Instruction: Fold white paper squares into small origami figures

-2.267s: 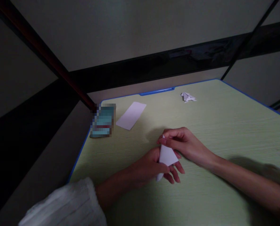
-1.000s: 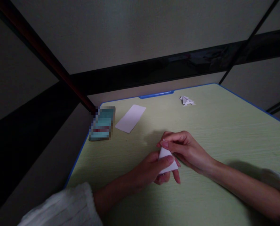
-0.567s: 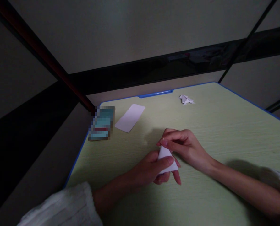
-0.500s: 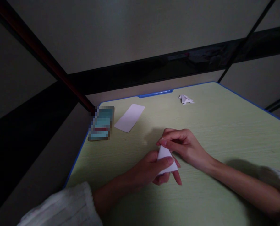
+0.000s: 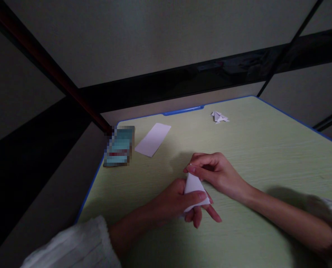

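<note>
A white piece of folded paper [image 5: 193, 184], roughly triangular with its point facing away from me, is held between both hands above the table. My left hand [image 5: 179, 199] grips its wide lower part, thumb lying across the front and the other fingers behind, partly hidden. At the paper's tip, my right hand [image 5: 213, 169] pinches it between thumb and forefinger. The folds on the paper's rear side are hidden from view.
On the light green table [image 5: 252, 156] with a blue edge lies a flat white paper strip [image 5: 153, 139]. Left of it is a blurred teal rectangular item [image 5: 119, 146]. A small folded paper figure [image 5: 219, 117] sits near the far edge, before a panelled wall [image 5: 166, 41].
The fingers of my left hand behind the paper have spread and shifted slightly downward. My right hand keeps its pinch at the tip. The objects on the table stay put.
</note>
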`<state>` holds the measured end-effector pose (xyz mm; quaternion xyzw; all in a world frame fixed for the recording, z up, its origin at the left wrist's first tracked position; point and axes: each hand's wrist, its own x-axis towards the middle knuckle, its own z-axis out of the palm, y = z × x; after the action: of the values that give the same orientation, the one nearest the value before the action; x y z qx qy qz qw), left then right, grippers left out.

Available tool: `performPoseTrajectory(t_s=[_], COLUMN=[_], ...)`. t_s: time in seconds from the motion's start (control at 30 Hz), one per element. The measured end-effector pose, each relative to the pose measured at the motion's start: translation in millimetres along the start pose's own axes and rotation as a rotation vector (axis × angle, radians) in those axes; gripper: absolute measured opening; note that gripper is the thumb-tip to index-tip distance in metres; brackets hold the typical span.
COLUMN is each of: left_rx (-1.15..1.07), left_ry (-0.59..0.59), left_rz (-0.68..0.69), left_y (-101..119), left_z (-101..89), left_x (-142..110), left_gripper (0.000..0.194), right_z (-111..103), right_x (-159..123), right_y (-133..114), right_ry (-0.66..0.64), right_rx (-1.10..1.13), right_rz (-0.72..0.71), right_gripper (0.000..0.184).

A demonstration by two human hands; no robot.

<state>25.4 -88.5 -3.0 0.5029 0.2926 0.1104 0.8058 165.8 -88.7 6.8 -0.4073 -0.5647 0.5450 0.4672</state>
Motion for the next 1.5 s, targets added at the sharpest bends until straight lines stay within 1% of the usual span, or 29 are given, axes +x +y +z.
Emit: performPoseTrajectory(t_s=[0.27, 0.43, 0.63, 0.8, 0.97, 1.1, 1.27, 1.4, 1.5], left_rx=[-0.091, -0.114, -0.146, -0.121, -0.076, -0.065, -0.056, -0.044, -0.036], left_ry=[-0.025, -0.01, 0.01, 0.032, 0.081, 0.087, 0.088, 0.072, 0.058], left_rz=[0.017, -0.013, -0.058, -0.059, -0.032, -0.041, -0.055, -0.052, -0.046], left_y=[-5.5, -4.7, -2.7, -4.0, -4.2, -4.4, -5.8, -6.7, -6.2], left_z=[-0.8, -0.3, 2.1, 2.9, 2.9, 2.8, 2.4, 2.1, 2.5], left_x=[1.9, 0.7, -0.2, -0.1, 0.2, 0.7, 0.9, 0.9, 1.1], left_gripper=[0.026, 0.025, 0.024, 0.026, 0.029, 0.029, 0.031, 0.03, 0.029], right_z=[0.6, 0.0, 0.8, 2.8, 5.2, 6.0, 5.1, 4.9, 5.2], right_x=[1.1, 1.3, 0.8, 0.6, -0.4, -1.7, -3.3, -4.2, -4.7], right_y=[-0.6, 0.8, 0.1, 1.4, 1.5, -1.0, -2.7, 0.0, 4.0], right_ry=[-0.006, -0.011, 0.006, 0.024, -0.045, -0.036, -0.047, -0.016, 0.001], right_rx=[0.009, 0.019, 0.028, 0.09, 0.101, 0.118, 0.105, 0.122, 0.14], right_rz=[0.002, -0.005, 0.023, 0.096, 0.186, 0.205, 0.174, 0.121, 0.099], right_gripper=[0.017, 0.016, 0.017, 0.013, 0.022, 0.024, 0.022, 0.02, 0.024])
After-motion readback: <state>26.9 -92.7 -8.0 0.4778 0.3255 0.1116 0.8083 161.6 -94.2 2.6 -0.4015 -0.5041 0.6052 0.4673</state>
